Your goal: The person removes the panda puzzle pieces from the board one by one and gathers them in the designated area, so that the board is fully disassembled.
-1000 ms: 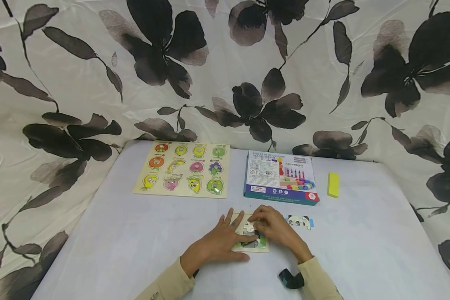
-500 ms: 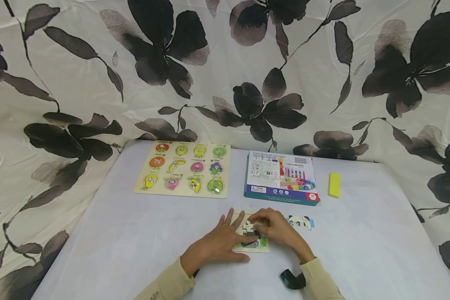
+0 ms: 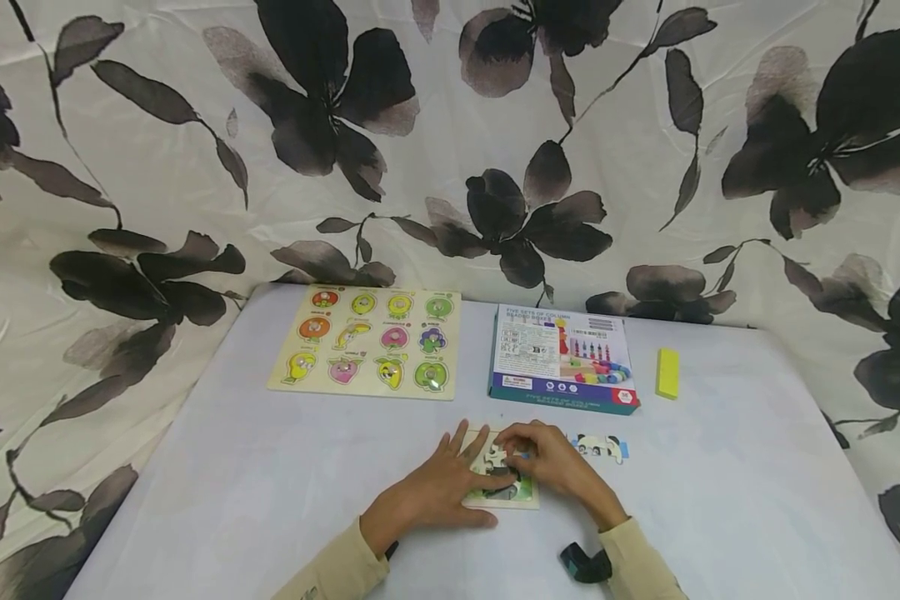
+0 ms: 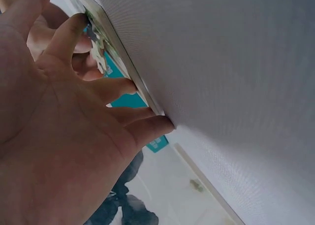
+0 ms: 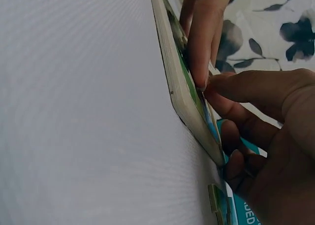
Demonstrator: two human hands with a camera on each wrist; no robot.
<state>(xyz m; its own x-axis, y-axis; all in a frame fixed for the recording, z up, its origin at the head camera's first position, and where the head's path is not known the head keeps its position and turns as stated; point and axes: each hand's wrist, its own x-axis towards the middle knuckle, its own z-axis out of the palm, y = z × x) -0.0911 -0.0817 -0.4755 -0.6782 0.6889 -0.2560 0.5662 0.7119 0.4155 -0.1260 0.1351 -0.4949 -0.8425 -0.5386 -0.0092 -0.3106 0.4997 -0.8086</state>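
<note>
A small wooden jigsaw board point(image 3: 527, 502) lies on the white table in front of the person. My left hand point(image 3: 450, 487) is spread flat with straight fingers, holding the board's left side down; its fingertips reach past the edge in the left wrist view. Over the board's upper right, my right hand point(image 3: 549, 458) has thumb and fingers pinched on a pale jigsaw piece point(image 3: 495, 457), mostly covered by the fingers. Part of the picture, green and dark grey, shows under the left thumb and index finger. Right of the board sit panda-face jigsaw pieces point(image 3: 602, 447).
At the back left lies a fruit peg puzzle board point(image 3: 450, 390). Beside it is a bead-set box point(image 3: 528, 358), with a yellow block point(image 3: 667, 373) to its right. A black curved object point(image 3: 585, 563) is by the right sleeve. Behind the table hangs a floral cloth point(image 3: 420, 150).
The right fingers have shifted slightly over the jigsaw board, and some blue shows beneath them. The left hand stays in place. The whole view has dipped a little.
</note>
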